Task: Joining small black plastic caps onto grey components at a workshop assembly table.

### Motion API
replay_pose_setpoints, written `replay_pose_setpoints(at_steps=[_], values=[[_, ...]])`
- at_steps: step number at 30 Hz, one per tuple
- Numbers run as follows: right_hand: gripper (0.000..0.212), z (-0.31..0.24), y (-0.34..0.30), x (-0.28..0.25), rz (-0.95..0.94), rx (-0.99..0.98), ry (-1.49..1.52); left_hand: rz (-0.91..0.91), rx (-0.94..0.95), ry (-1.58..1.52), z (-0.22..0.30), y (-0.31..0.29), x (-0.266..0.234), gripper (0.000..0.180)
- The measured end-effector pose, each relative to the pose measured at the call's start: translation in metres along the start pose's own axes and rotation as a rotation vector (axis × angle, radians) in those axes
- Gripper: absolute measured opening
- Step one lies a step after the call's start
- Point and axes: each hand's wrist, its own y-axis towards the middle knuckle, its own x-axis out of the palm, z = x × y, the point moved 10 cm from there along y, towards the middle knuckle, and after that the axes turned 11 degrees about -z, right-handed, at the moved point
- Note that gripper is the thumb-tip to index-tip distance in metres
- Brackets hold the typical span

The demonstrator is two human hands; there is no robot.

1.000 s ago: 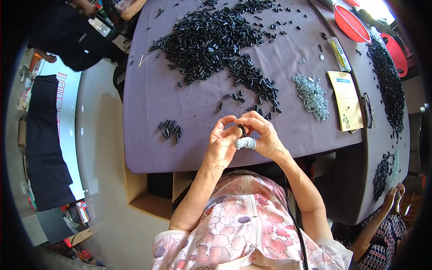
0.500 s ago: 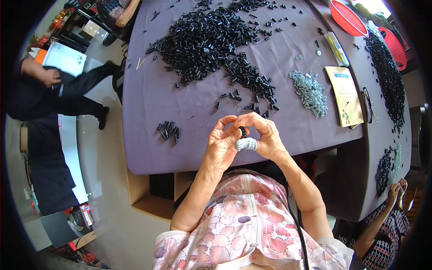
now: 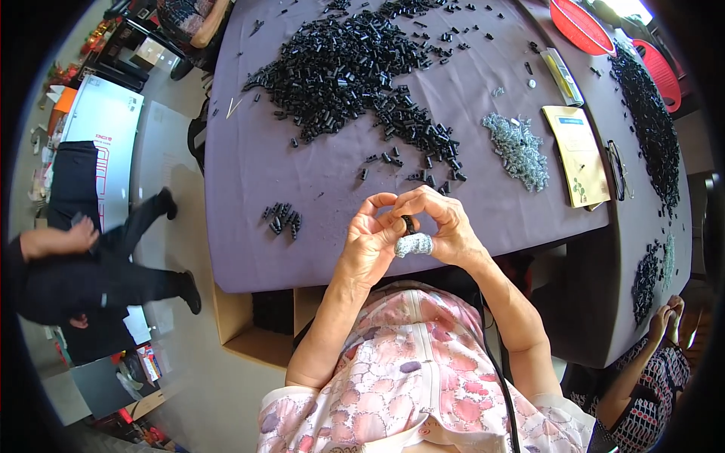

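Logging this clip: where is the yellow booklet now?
In the head view, the yellow booklet lies toward the purple table's right side, between the pale clear pile and the eyeglasses.

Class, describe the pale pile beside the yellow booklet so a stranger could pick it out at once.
Start at the purple table in front of the person. Look beyond the right hand, between the big black pile and the yellow booklet: there lies the pale pile. Its greyish, glassy-looking bits set it apart from the black pieces.
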Motion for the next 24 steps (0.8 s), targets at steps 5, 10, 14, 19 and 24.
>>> replay_pose_setpoints(at_steps=[5,10,14,19,24], values=[[0.041,0.006,-0.006,-0.002,0.073,-0.023,0.164,-0.015,0.019,0.026,0.002,0.001,0.008,0.043],[0.041,0.013,-0.009,0.0,0.128,-0.021,0.301,-0.008,0.053,0.047,0.003,0.003,0.008,0.042],[0.039,0.012,-0.008,-0.001,0.126,-0.026,0.279,0.0,0.064,0.043,0.002,0.003,0.007,0.041],[0.037,0.011,-0.013,-0.003,0.155,0.017,0.185,-0.029,0.061,-0.061,-0.004,0.002,0.003,0.041],[0.03,0.024,-0.013,0.012,0.127,-0.01,0.381,0.032,0.057,-0.023,-0.006,-0.008,-0.01,0.044]])
